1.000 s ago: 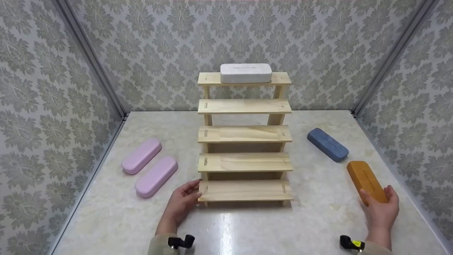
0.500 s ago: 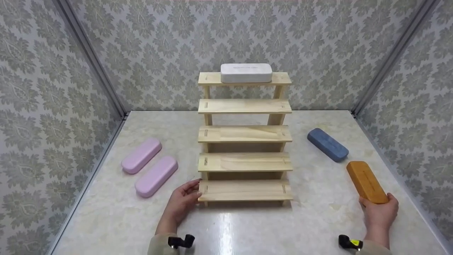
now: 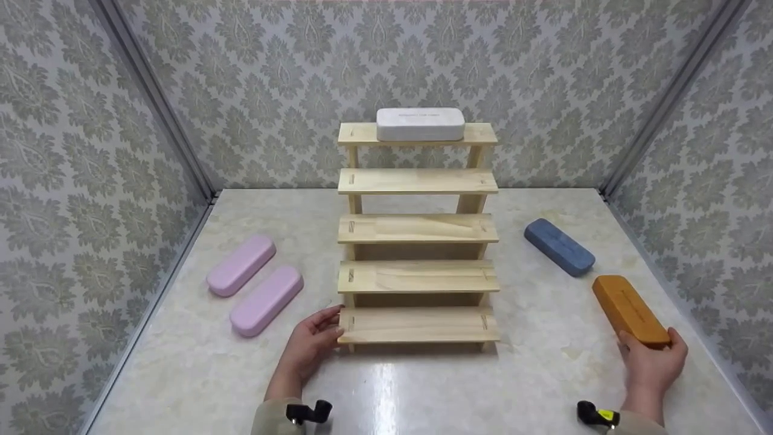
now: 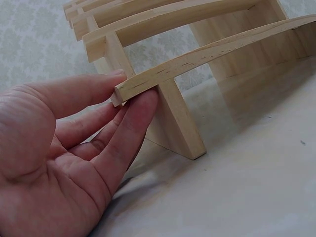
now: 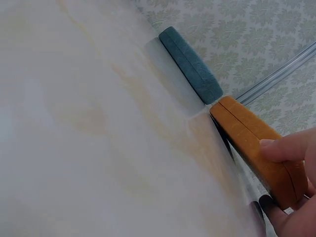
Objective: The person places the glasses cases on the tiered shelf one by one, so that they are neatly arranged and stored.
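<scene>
In the head view a stepped wooden rack [image 3: 416, 278] stands upright mid-table. My left hand [image 3: 311, 344] pinches the left end of its lowest board; the left wrist view shows the board end [image 4: 143, 84] between thumb and fingers. At the right, my right hand [image 3: 654, 362] grips the near end of an orange glasses case [image 3: 631, 309]. The right wrist view shows the thumb on one side of the orange case [image 5: 252, 138], whose near end looks raised off the table. Just beyond it lies a blue glasses case [image 3: 560, 246]. A white glasses case [image 3: 420, 124] rests on the top board.
Two pink glasses cases, a farther one [image 3: 241, 266] and a nearer one [image 3: 267, 301], lie side by side left of the rack. Patterned walls [image 3: 386, 60] enclose the marbled table [image 3: 513, 386] at the back and both sides.
My right hand has shifted its hold on the orange case, and the case's near end has swung slightly right. The left hand and the rack stay where they were.
</scene>
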Tool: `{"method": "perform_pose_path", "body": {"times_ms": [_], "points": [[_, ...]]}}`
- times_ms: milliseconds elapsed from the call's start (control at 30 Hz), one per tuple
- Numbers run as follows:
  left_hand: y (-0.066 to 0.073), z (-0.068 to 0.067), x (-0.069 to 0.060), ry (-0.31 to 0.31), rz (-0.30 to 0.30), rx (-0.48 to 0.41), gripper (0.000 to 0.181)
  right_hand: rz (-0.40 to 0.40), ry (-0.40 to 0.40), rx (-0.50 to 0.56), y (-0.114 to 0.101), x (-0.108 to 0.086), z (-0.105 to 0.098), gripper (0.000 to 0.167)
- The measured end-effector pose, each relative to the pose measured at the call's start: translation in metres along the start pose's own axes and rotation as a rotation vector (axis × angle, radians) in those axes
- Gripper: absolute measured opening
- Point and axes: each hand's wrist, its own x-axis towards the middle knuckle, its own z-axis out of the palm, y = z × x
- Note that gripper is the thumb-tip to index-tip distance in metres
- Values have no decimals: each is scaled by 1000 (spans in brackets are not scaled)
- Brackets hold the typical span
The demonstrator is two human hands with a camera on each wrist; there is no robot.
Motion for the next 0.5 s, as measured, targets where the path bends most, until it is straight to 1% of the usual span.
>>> {"method": "perform_pose_path", "body": {"times_ms": [100,167,233,367,500], "points": [[0,0,1,1,-7,-2,61,4,5,35,-1,0,-1,100],[0,0,1,3,-9,-4,62,-4,16,35,-2,-1,-1,98],[0,0,1,2,-5,0,61,-5,25,63,-3,-1,0,96],[1,0,0,-3,1,0,61,-16,48,91,-3,-2,-1,92],[1,1,0,-4,-2,-9,62,-9,60,109,-4,0,-1,91]]}}
